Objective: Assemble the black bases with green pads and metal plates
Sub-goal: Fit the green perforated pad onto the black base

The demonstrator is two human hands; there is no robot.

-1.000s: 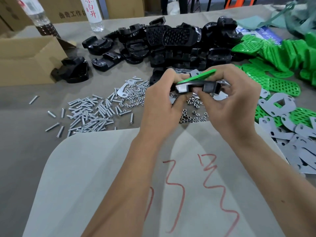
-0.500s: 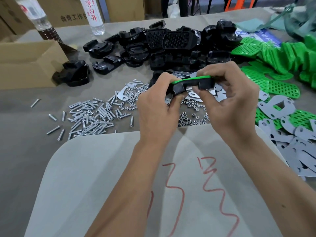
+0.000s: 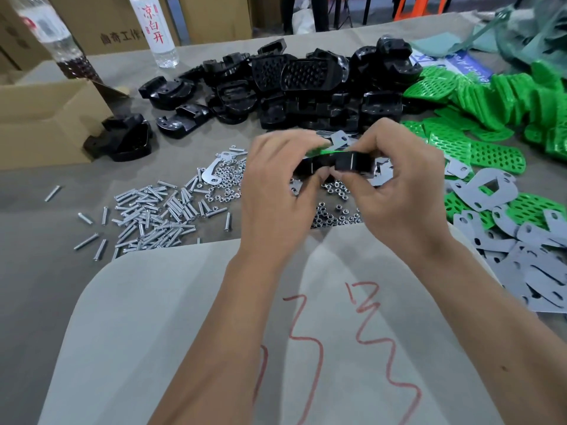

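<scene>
- Screws (image 3: pixel 153 210) — one loose pile, too many to count.
- Left hand (image 3: pixel 276 191) and right hand (image 3: pixel 402 185): fingers curled, gripping one black base (image 3: pixel 337 164) with one green pad (image 3: pixel 319 152) on top, above the nuts (image 3: pixel 331 216).
- Metal plates (image 3: pixel 521 256) — heap, uncountable.

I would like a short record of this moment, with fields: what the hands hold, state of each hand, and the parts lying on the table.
held part: black base with green pad on top
left hand: grips the base's left end
right hand: grips its right end
behind: pile of black bases
right: green pads, metal plates
left: screws
under hands: nuts
</scene>
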